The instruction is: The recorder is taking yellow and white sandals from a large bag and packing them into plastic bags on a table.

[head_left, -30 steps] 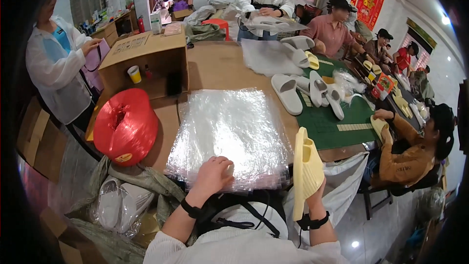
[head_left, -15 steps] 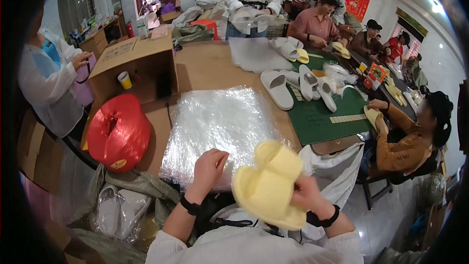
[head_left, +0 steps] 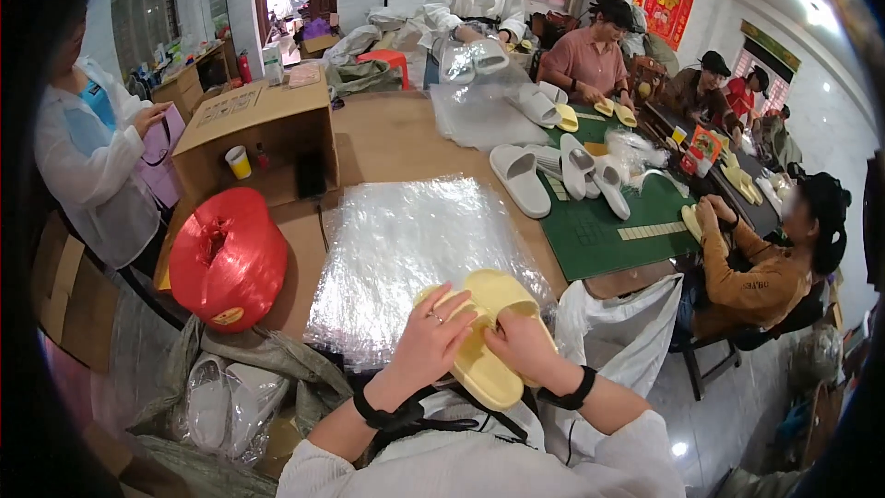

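Observation:
A pair of pale yellow slippers (head_left: 489,378) is held between my hands, in front of my body and over the near edge of the plastic bags. My left hand (head_left: 431,341), with a ring on one finger, lies against the left slipper with its fingers along the strap. On the other side, my right hand (head_left: 527,350) grips the pair, its fingers partly hidden at the strap opening. Beneath and beyond them, a stack of clear plastic bags (head_left: 406,231) lies flat on the brown tabletop (head_left: 387,143).
Left of the bags sit a red roll of plastic twine (head_left: 229,258) and an open cardboard box (head_left: 253,129) holding a yellow cup (head_left: 238,162). Grey slippers (head_left: 521,182) rest by a green mat (head_left: 599,244). A sack (head_left: 304,360) with bagged slippers stands low left. Several co-workers surround the tables.
My left hand has moved right onto the slippers. The pair has turned so its insoles show, and my right hand has shifted left with it. Co-workers' hands have moved slightly.

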Motion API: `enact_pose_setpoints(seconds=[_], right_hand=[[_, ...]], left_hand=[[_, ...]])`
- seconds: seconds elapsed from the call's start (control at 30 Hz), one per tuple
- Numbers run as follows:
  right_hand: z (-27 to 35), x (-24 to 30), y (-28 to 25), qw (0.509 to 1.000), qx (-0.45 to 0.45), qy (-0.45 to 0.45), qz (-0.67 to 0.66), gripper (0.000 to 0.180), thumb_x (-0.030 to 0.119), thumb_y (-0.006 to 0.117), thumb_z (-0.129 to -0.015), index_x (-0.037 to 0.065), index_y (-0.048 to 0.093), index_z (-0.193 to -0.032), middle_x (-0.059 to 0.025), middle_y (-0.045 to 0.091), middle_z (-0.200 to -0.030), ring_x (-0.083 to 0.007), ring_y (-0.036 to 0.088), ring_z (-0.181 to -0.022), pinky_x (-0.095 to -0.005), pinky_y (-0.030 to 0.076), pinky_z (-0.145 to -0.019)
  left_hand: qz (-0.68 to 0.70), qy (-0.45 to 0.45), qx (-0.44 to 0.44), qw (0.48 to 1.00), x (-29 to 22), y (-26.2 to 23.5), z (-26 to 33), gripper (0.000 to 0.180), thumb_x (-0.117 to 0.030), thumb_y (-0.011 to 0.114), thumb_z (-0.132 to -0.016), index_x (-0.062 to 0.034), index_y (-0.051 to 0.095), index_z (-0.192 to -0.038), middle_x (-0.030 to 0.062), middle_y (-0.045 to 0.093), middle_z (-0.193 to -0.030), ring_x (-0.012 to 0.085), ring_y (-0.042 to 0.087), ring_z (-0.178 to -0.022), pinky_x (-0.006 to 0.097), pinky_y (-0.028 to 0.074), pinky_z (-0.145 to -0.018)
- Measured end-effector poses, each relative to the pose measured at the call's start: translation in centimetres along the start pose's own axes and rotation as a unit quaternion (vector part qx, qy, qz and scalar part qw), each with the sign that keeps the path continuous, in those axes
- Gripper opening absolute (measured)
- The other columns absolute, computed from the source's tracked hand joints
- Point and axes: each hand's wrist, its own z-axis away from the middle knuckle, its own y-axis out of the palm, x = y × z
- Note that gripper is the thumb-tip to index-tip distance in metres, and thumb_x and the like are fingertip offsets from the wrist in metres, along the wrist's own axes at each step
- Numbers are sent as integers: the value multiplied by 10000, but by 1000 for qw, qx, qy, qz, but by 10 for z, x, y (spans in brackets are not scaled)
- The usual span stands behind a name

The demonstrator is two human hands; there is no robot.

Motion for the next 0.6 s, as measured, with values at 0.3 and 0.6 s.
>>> enact_pose_setpoints(seconds=[0.3, 0.6], right_hand=[[-89, -4, 57, 997, -76, 12, -20, 336, 314, 598, -937, -14, 531, -908, -269, 636, -810, -465, 636, -785, -521, 502, -689], [-158, 7, 89, 980, -198, -37, -4, 420, 319, 692, -892, -25, 545, -1085, -262, 629, -978, -436, 630, -888, -507, 520, -767]], left_hand=[[75, 45, 21, 996, -9, -21, 4, 304, -46, 653, -876, -80, 696, -1175, 98, 600, -1334, 348, 523, -1273, 426, 441, -1064], [15, 1, -15, 1000, 4, -55, 15, 282, -12, 664, -838, -78, 726, -1105, 106, 612, -1309, 363, 521, -1267, 443, 438, -1056]])
